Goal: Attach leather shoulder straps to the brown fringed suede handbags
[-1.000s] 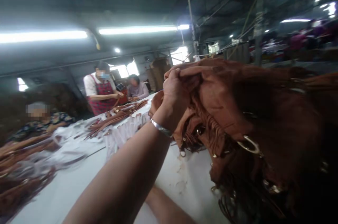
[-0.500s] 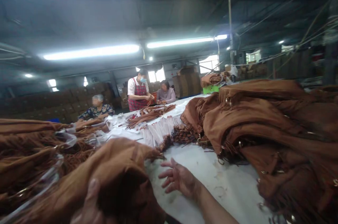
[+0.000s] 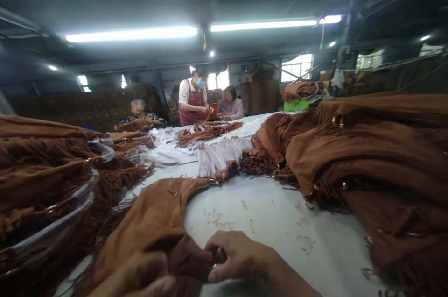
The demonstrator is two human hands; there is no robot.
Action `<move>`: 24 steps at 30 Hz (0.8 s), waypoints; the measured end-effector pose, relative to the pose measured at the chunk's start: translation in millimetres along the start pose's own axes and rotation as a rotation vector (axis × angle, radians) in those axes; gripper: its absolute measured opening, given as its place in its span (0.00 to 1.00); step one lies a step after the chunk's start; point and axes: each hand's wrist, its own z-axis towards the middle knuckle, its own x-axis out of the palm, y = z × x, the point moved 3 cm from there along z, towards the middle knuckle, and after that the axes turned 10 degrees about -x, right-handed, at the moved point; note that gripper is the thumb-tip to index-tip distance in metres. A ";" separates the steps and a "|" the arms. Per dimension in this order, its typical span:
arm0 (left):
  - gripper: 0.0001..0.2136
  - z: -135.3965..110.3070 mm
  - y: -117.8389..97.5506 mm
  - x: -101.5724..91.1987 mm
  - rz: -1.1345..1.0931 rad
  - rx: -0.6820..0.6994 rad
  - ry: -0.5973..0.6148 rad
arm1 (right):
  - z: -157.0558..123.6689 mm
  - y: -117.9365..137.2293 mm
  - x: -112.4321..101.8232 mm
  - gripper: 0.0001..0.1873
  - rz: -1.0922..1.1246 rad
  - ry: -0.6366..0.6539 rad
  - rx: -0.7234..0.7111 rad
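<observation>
A brown suede-like bag with a curved opening and a small zip pull lies on the white table before me. At its near right end, my right hand pinches the edge between thumb and curled fingers, where a small metal fitting partly shows. My left hand, slightly blurred and cut off by the lower frame edge, is closed on the near part of the bag, its fingers bent. The fold between the two hands is partly hidden.
Brown fringed bags are heaped on the right and stacked on the left. White-wrapped straps lie in a row ahead. Farther back are loose brown straps, a person in a checked apron and two seated people.
My right hand, open in the air before, has come down and closed on the bag's edge. The bag lies flatter, and my left hand has shifted slightly right. The view has tilted downward.
</observation>
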 end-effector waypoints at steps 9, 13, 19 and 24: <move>0.13 168.7 7.8 -32.9 0.546 0.212 -0.191 | 2.3 -15.3 5.8 0.16 0.035 -0.041 -0.012; 0.16 181.4 65.8 -17.1 0.597 0.244 -0.292 | 18.6 -30.8 -10.7 0.10 0.010 -0.251 0.072; 0.14 176.7 75.3 -16.7 0.672 0.348 -0.360 | 118.0 -42.0 -112.2 0.14 -0.457 -0.445 0.273; 0.10 183.5 79.7 -20.2 0.673 0.512 -0.353 | 217.9 -91.0 -166.8 0.13 -0.663 -0.426 0.508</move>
